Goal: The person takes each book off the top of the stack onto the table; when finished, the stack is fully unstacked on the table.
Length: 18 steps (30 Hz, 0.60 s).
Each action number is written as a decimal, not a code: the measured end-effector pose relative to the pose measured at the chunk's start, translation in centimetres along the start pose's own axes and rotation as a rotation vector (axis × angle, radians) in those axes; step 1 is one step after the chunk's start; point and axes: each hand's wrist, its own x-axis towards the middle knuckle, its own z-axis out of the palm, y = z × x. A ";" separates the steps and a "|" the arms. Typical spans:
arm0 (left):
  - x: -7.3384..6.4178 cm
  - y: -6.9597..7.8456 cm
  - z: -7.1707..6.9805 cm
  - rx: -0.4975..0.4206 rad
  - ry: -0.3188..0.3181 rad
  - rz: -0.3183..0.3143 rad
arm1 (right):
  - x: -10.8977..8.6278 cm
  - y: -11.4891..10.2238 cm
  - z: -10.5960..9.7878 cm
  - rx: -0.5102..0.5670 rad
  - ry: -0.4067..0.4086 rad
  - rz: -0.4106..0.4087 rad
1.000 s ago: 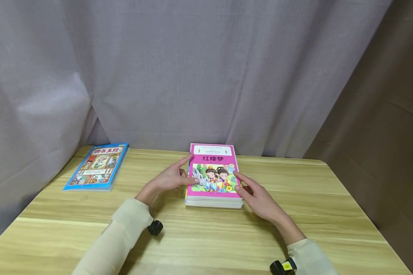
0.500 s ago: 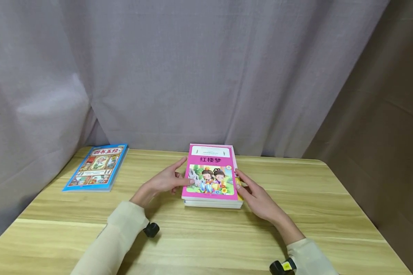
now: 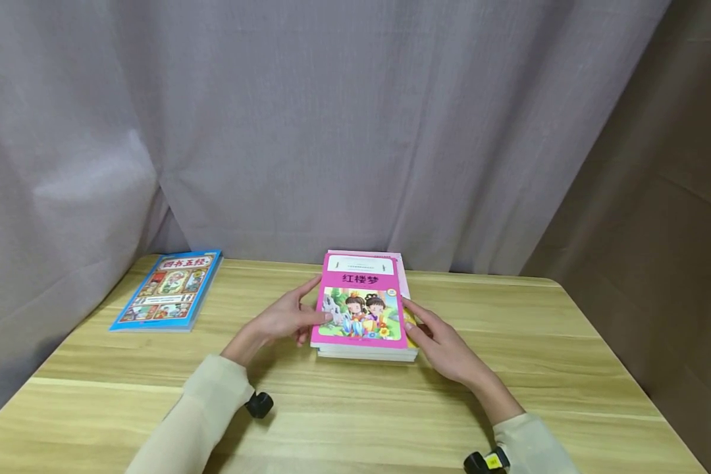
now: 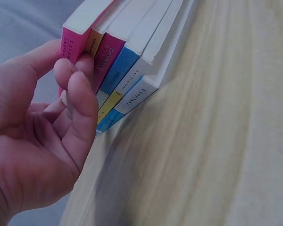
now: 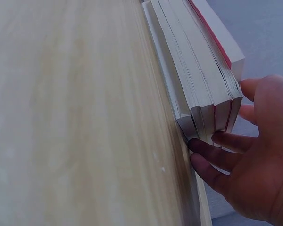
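A pink picture-cover book [image 3: 361, 280] tops a stack of several paperbacks [image 3: 367, 354] near the table's back edge. It sits shifted left and toward the front of the stack, baring a pale pink and yellow cover beneath at the right. My left hand [image 3: 281, 319] pinches this pink book at its spine side, thumb on the cover and fingers at the spine. In the left wrist view, the fingertips reach to the gap under its pink spine [image 4: 73, 44]. My right hand [image 3: 447, 347] touches the stack's right side; the right wrist view has its fingertips along the page edges [image 5: 212, 115].
A blue book [image 3: 172, 289] lies at the table's back left, apart from the stack. Behind the wooden table [image 3: 355, 408] hangs a grey curtain [image 3: 355, 131]. Small black devices [image 3: 259, 405] are worn at both wrists.
My left hand has drawn the pink book left and slightly toward the front, uncovering part of the book below. My right hand has stayed at the stack's right side.
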 end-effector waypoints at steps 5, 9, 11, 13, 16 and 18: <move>-0.5 -0.2 0.2 -0.041 -0.010 -0.004 | 0.0 0.0 0.0 -0.021 0.001 -0.014; -0.6 -0.4 0.5 -0.068 -0.013 -0.009 | 0.1 0.1 -0.1 -0.039 0.007 -0.016; -0.6 -0.4 0.5 -0.079 -0.013 -0.010 | 0.0 0.2 -0.1 -0.039 0.004 -0.014; -0.6 -0.4 0.6 -0.089 -0.015 -0.010 | 0.0 0.3 -0.1 -0.038 -0.001 -0.011; -0.6 -0.3 0.6 -0.103 -0.014 -0.012 | 0.0 0.3 0.0 -0.029 -0.004 -0.005; -0.6 -0.2 0.6 -0.107 -0.014 -0.005 | 0.0 0.2 0.0 -0.031 -0.004 -0.008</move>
